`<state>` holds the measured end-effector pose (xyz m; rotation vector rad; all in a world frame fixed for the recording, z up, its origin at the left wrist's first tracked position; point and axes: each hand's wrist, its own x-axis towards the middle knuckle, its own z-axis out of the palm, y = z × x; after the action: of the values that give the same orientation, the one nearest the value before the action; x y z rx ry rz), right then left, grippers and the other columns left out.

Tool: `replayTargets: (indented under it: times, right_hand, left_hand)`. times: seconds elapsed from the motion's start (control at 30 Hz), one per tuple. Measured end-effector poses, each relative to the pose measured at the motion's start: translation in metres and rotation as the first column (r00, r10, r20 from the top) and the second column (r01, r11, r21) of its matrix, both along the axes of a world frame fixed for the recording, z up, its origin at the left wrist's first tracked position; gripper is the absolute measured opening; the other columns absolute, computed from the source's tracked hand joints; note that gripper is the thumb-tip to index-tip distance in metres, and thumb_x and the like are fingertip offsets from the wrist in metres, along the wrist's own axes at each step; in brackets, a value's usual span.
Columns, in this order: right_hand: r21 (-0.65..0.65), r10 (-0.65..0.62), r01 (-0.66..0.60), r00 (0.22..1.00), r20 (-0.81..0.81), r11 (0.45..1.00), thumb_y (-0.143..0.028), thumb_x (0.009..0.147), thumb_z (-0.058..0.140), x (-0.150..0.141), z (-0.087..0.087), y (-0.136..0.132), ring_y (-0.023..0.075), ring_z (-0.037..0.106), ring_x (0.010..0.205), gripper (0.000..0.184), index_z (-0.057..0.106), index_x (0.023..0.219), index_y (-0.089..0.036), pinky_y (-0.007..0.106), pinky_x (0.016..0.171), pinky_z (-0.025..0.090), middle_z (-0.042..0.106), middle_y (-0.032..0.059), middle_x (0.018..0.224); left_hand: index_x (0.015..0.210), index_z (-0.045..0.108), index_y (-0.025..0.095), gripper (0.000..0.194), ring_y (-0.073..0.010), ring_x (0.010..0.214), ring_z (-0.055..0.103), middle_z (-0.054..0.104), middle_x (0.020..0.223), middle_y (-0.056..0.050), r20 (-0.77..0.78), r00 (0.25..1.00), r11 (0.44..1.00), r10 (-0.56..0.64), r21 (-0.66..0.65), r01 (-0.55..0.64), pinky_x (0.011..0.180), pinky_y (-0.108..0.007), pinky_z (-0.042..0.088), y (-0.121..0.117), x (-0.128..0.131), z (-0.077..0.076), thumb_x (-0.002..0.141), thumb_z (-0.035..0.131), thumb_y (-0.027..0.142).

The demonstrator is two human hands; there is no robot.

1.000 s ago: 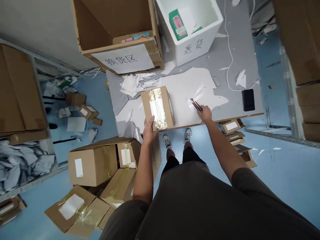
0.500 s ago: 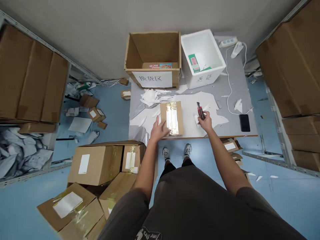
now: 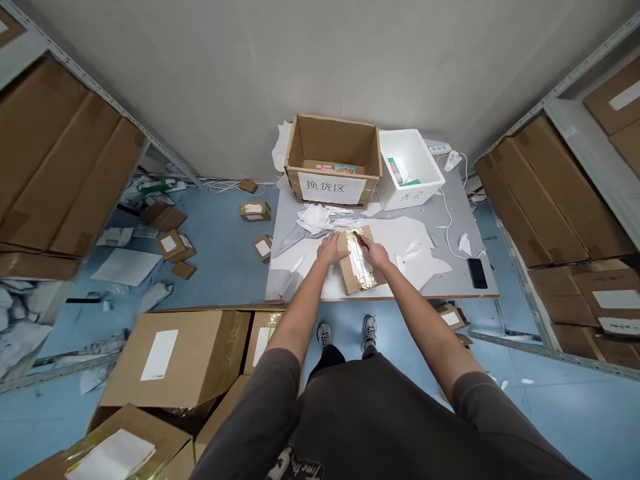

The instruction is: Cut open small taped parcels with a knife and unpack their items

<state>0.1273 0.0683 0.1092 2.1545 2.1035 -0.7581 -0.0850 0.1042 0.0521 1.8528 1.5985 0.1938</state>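
A small cardboard box with a white label and shiny tape lies at a slight tilt near the table's front edge. My left hand holds it at the far left corner, thumb over the top. A red and black utility knife is gripped in my right hand. Its tip is over the taped top, near the far end of the box; whether the blade touches the tape is too small to tell. White paper is spread under and around the box.
Behind stand a large open carton and a white foam bin, both with small packages inside. A phone and a white cable lie at right. Big cartons crowd the left front. Loaded shelves flank both sides.
My right hand has brought the utility knife leftward onto the box top. My left hand has shifted to the box's far left corner. The box is turned slightly, and the view has tilted up.
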Motion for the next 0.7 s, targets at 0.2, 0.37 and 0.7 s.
replayTargets:
  times: [0.2, 0.37, 0.7]
  right_hand:
    - [-0.01, 0.089, -0.088, 0.991, 0.105, 0.996, -0.033, 0.111, 0.038, -0.013, 0.006, 0.003, 0.0313, 0.073, 0.12, 0.061, 0.039, 0.173, -0.03, 0.04, 0.099, 0.055, 0.077, 0.011, 0.136]
    - [-0.061, 0.21, -0.203, 0.966, 0.15, 0.977, -0.029, 0.109, 0.042, -0.018, 0.013, 0.013, 0.0339, 0.071, 0.126, 0.065, 0.037, 0.173, -0.029, 0.044, 0.103, 0.053, 0.074, 0.0146, 0.141]
    - [-0.208, 0.4, -0.359, 0.891, 0.213, 0.91, -0.025, 0.103, 0.058, -0.004, 0.028, 0.001, 0.0332, 0.069, 0.132, 0.07, 0.041, 0.171, -0.026, 0.039, 0.103, 0.054, 0.072, 0.0193, 0.141]
  left_hand:
    - [0.164, 0.041, 0.024, 0.102, -0.0355, 0.151, 0.049, 0.042, 0.173, -0.016, 0.041, 0.993, 0.994, 0.111, -0.005, -0.111, 0.12, -0.043, 0.045, -0.012, 0.012, 0.006, 0.079, 0.09, 0.053]
    - [0.162, 0.041, 0.022, 0.098, -0.0362, 0.146, 0.053, 0.052, 0.16, -0.019, 0.004, 0.967, 0.967, 0.253, -0.009, -0.253, 0.117, -0.043, 0.048, -0.035, 0.028, 0.008, 0.082, 0.089, 0.05]
    - [0.17, 0.031, 0.028, 0.094, -0.0359, 0.149, 0.051, 0.041, 0.172, -0.014, -0.013, 0.936, 0.936, 0.352, 0.021, -0.352, 0.117, -0.043, 0.047, -0.072, 0.044, 0.001, 0.092, 0.076, 0.057]
